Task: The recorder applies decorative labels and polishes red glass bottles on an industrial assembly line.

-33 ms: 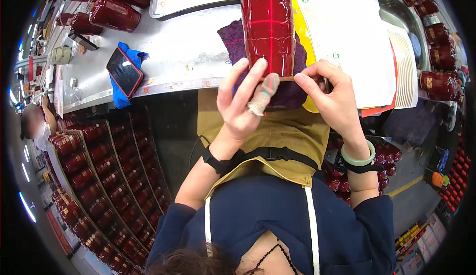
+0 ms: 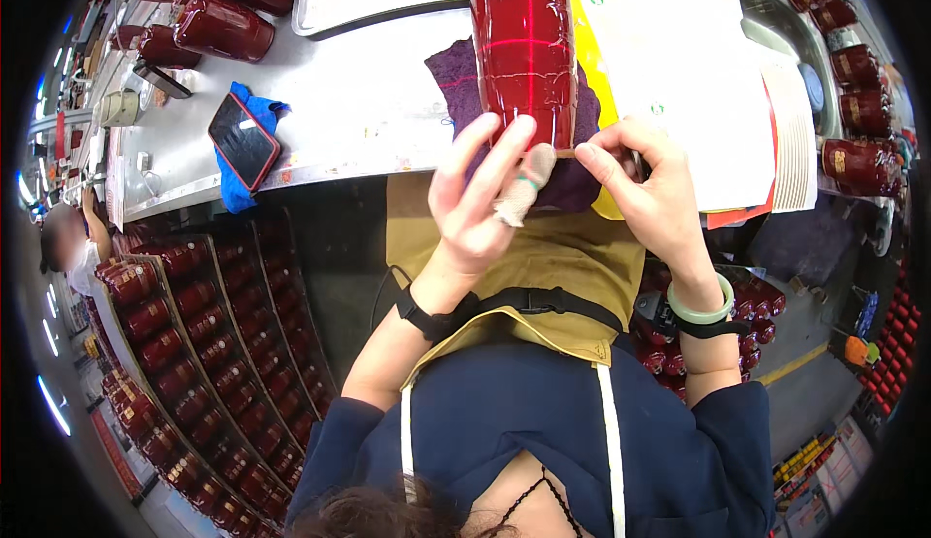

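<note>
A glossy dark-red bottle lies over a purple cloth at the table's near edge, bright red light lines crossing its surface. My left hand is at its near end, index and middle fingers stretched out. The left thumb wears a pale fabric finger cover and presses against the bottle's near end. My right hand pinches the end of a thin brown strip between thumb and index finger. This strip runs left toward the covered thumb, which hides its other end.
Left on the metal table lie a phone and a blue cloth. More red bottles stand behind. White sheets and a yellow sheet lie right. Racks of red bottles fill the lower left; a person is far left.
My left hand has shifted slightly right, its covered thumb moving along the strip toward my right hand. The right hand and the bottle look unmoved.
</note>
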A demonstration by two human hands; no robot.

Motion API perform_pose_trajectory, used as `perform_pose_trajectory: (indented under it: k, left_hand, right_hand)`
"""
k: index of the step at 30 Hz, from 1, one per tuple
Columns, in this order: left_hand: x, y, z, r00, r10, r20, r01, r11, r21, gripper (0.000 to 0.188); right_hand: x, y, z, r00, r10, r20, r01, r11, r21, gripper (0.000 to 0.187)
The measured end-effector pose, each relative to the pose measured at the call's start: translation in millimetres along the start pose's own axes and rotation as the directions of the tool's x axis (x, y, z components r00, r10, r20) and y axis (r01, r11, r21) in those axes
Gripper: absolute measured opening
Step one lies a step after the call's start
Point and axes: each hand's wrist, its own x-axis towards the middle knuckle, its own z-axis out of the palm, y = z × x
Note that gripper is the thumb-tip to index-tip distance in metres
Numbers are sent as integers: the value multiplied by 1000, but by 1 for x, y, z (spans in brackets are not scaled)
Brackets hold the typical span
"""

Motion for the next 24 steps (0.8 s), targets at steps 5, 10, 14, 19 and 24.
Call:
perform_pose_trajectory:
  k: [5, 10, 14, 19, 24]
  left_hand:
    - [-3, -6, 2, 992, -104, -74, 102, 994, -33, 18]
    - [-16, -12, 4, 988, -129, -85, 122, 990, -75, 36]
    - [-13, -10, 0, 995, -92, -43, 91, 995, -42, 30]
    - [-9, -5, -1, 994, -103, -33, 103, 995, -15, 27]
    - [-18, -4, 4, 960, -261, -99, 251, 962, -104, 29]
  right_hand:
    - [1, -12, -2, 999, 42, 22, -42, 999, 6, 16]
    - [-2, -7, -3, 1000, 12, 16, -13, 999, 29, 16]
    - [-1, -13, -8, 999, 27, 28, -27, 1000, -16, 16]
    - [-2, -23, -10, 999, 24, 37, -26, 998, 53, 15]
    - [0, -22, -9, 999, -35, 24, 34, 998, 49, 15]
